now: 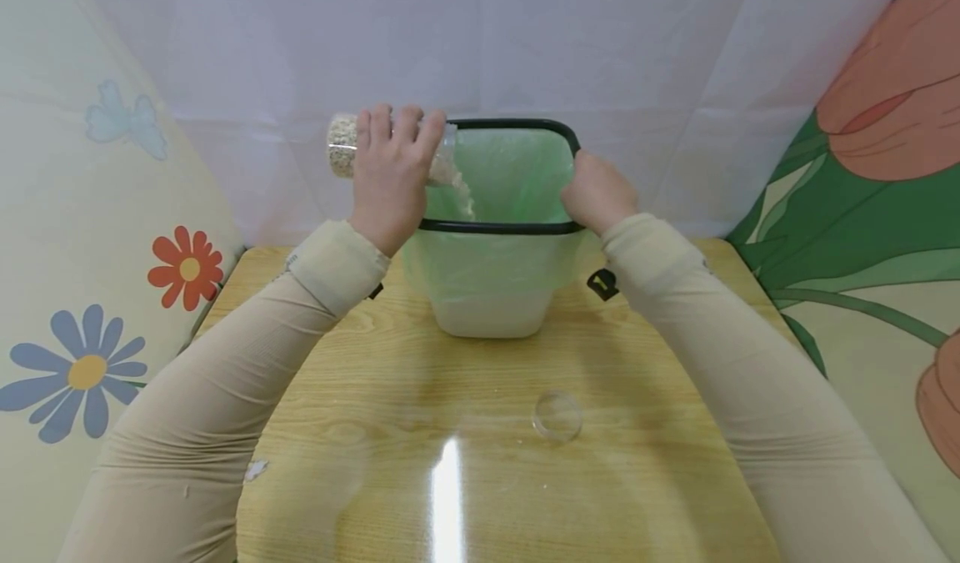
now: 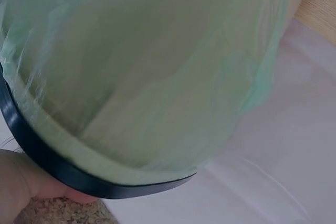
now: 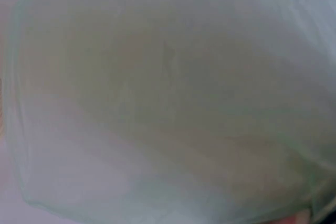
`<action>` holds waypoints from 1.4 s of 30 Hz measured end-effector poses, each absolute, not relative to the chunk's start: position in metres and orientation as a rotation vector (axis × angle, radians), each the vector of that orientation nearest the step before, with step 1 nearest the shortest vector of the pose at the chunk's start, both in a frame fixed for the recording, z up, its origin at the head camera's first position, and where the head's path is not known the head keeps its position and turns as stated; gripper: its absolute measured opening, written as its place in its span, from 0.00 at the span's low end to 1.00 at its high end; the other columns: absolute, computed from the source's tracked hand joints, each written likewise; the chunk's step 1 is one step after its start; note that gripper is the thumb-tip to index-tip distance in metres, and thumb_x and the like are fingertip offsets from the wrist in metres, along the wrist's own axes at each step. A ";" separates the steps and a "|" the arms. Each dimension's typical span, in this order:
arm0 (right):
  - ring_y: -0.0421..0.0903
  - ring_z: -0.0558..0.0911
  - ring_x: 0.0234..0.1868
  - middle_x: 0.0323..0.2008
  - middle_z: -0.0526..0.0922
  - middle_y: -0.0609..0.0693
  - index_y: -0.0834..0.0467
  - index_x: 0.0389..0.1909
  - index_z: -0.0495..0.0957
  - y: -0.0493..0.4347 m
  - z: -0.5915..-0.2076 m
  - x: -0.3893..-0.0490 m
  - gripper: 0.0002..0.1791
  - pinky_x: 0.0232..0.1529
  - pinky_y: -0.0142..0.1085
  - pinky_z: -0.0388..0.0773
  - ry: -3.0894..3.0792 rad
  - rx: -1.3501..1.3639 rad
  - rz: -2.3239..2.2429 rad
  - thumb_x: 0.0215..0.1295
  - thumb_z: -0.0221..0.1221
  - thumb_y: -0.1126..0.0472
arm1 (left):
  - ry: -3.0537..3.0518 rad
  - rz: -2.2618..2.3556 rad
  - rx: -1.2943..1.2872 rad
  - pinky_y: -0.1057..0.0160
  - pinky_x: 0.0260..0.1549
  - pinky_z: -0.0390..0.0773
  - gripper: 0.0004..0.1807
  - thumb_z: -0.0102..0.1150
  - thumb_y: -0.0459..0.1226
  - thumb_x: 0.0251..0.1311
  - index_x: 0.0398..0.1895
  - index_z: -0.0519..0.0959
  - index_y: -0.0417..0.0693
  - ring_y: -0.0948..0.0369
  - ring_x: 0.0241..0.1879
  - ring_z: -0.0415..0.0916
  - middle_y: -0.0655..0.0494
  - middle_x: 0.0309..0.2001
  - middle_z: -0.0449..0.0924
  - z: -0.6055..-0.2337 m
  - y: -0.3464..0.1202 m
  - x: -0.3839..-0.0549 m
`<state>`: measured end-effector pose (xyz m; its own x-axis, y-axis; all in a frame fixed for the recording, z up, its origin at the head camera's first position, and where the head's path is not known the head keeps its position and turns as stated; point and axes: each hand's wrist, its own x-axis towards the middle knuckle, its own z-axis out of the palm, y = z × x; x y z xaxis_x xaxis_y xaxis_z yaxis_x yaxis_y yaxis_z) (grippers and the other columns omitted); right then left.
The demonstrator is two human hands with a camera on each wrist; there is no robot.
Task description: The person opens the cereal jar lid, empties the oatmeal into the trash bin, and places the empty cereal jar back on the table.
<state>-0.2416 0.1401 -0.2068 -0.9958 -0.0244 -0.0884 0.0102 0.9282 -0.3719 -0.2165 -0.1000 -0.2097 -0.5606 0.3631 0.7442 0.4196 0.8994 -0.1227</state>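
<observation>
My left hand (image 1: 393,167) grips a clear jar (image 1: 342,146) of pale flakes like oats, tipped on its side with its mouth over the bin. A stream of flakes (image 1: 463,194) falls from the mouth into the green bag (image 1: 517,167) that lines the whitish bin (image 1: 491,317). At the right side, my right hand (image 1: 600,192) grips the bin's black rim (image 1: 502,228). The left wrist view catches flakes (image 2: 68,211) below the hand, beside the rim. Mostly the bag (image 3: 157,103) fills the right wrist view, with only a bit of finger at the bottom edge.
A clear round lid (image 1: 557,417) lies on the wooden table (image 1: 390,496). Black pieces flank the bin, the right one a tag (image 1: 602,284) marked 1. A small scrap (image 1: 257,469) sits by the left edge. Behind hangs a white cloth (image 1: 480,37).
</observation>
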 end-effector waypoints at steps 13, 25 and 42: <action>0.59 0.71 0.52 0.71 0.56 0.68 0.69 0.74 0.44 0.140 -0.207 -0.239 0.34 0.43 0.49 0.74 2.985 -0.023 -0.589 0.68 0.40 0.67 | -2.213 -0.063 -0.573 0.41 0.62 0.61 0.34 0.37 0.12 0.43 0.56 0.70 0.40 0.39 0.55 0.65 0.39 0.51 0.73 -0.212 -0.101 -0.218; 0.60 0.71 0.55 0.70 0.57 0.68 0.69 0.74 0.45 0.139 -0.207 -0.240 0.34 0.48 0.52 0.73 2.988 -0.025 -0.597 0.67 0.39 0.68 | -2.209 -0.043 -0.565 0.40 0.63 0.61 0.33 0.37 0.12 0.46 0.56 0.71 0.42 0.38 0.56 0.65 0.39 0.51 0.73 -0.212 -0.102 -0.219; 0.59 0.72 0.51 0.71 0.57 0.67 0.67 0.75 0.43 0.139 -0.207 -0.240 0.34 0.40 0.49 0.74 2.979 -0.017 -0.572 0.68 0.39 0.67 | -2.270 -0.055 -0.575 0.40 0.66 0.57 0.32 0.40 0.13 0.51 0.57 0.71 0.43 0.39 0.58 0.63 0.40 0.53 0.72 -0.212 -0.101 -0.217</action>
